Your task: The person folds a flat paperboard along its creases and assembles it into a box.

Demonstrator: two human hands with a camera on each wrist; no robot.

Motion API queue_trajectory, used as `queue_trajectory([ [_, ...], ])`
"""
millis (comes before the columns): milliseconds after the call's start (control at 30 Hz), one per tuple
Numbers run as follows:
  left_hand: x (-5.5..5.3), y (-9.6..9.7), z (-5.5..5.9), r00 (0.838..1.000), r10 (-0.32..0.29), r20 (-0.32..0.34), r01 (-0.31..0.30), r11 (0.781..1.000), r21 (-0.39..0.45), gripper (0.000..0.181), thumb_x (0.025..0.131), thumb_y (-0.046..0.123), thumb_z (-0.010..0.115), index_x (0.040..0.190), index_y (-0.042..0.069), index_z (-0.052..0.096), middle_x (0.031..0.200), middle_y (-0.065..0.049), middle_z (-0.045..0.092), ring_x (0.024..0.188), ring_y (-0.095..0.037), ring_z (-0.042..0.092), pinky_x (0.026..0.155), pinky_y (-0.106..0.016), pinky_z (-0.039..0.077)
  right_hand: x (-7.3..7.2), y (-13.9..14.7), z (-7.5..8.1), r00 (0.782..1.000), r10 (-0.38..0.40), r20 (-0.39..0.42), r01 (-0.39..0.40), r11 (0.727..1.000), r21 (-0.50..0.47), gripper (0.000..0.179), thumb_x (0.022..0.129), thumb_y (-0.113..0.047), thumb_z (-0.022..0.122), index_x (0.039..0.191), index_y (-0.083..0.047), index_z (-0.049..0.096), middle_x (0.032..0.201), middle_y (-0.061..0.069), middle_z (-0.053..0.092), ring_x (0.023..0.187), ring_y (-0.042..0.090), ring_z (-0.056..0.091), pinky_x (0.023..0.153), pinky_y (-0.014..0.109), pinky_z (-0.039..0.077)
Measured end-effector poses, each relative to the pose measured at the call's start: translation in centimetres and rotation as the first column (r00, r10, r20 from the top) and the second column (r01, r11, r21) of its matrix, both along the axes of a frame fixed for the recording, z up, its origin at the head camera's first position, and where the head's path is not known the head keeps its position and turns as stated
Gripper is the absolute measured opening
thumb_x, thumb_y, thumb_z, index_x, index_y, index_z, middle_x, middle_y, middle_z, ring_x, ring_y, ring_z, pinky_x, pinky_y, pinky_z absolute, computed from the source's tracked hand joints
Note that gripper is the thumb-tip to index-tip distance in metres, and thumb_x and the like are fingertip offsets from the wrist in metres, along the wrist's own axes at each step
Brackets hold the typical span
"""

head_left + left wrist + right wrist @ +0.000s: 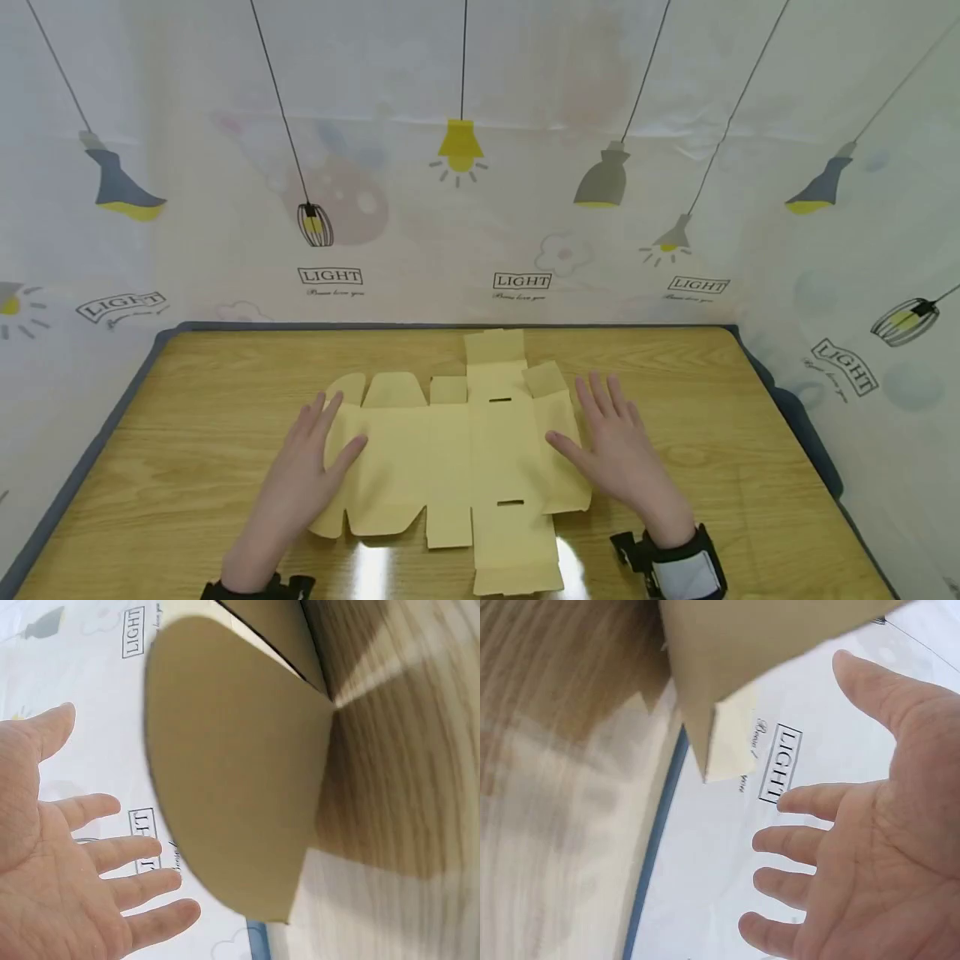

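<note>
Nearest, black straps (672, 550) are circling both wrists. Farther, the left hand (309, 457) and the right hand (621, 450) are hovering near the left and right edges of the cardboard sheet (506, 450); we are seeing their fingers (150, 886) standing spread, pinching nothing. The sheet is lying unfolded at the middle of the bench (690, 392), its side flaps tilting up. We are judging it light, rather stiff, but bending easily at creases, so we are favouring a hold on the broad side panels, not the thin tabs. Behind, a lamp-printed cloth (427, 287) is hanging.
</note>
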State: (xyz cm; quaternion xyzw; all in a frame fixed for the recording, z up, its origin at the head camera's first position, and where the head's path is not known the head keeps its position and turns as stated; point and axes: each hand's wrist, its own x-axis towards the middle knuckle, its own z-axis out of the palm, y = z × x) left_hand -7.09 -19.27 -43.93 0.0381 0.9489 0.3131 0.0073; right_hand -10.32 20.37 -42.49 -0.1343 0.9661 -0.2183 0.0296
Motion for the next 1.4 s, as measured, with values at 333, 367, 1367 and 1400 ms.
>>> queue_trajectory([
  [333,-0.9,-1.9,-1.9,0.998,0.048,0.042,-0.048,0.999,0.002,0.076,0.107,0.038,0.057,0.159,-0.007,0.024,0.16,-0.039,0.018,0.144,-0.06,0.022,0.11,-0.076,0.027,-0.6,-0.1,-1.5,0.994,0.009,0.112,-0.016,0.998,0.063,0.089,0.102,-0.049,0.062,0.158,0.01,0.026,0.16,0.036,0.025,0.147,0.056,0.021,0.114,0.072,0.026],
  [367,-0.8,-2.0,-2.1,0.998,0.049,0.048,-0.05,0.999,0.0,0.075,0.107,0.036,0.058,0.159,-0.007,0.025,0.16,-0.04,0.02,0.144,-0.06,0.023,0.111,-0.075,0.027,-0.6,-0.1,-1.6,0.991,0.006,0.133,-0.015,0.998,0.064,0.089,0.101,-0.048,0.063,0.158,0.01,0.026,0.159,0.036,0.027,0.145,0.057,0.025,0.113,0.072,0.029],
  [1367,-1.2,-1.5,-2.4,0.981,0.157,0.112,-0.179,0.957,0.226,0.055,0.096,-0.001,0.066,0.145,-0.014,0.046,0.124,-0.033,0.062,0.1,-0.043,0.07,0.076,-0.045,0.062,-0.6,-0.2,-1.4,0.967,-0.082,0.241,0.11,0.988,-0.106,0.051,0.096,-0.005,0.069,0.136,0.019,0.047,0.12,0.031,0.065,0.104,0.035,0.066,0.086,0.052,0.057],
  [1400,-1.2,-1.4,-2.3,0.98,0.16,0.115,-0.183,0.957,0.227,0.055,0.096,-0.001,0.067,0.145,-0.014,0.046,0.124,-0.033,0.062,0.1,-0.043,0.07,0.076,-0.045,0.062,-0.6,-0.2,-1.4,0.968,-0.081,0.239,0.11,0.988,-0.108,0.05,0.096,-0.004,0.069,0.135,0.019,0.048,0.119,0.031,0.065,0.103,0.035,0.067,0.086,0.052,0.057],
])
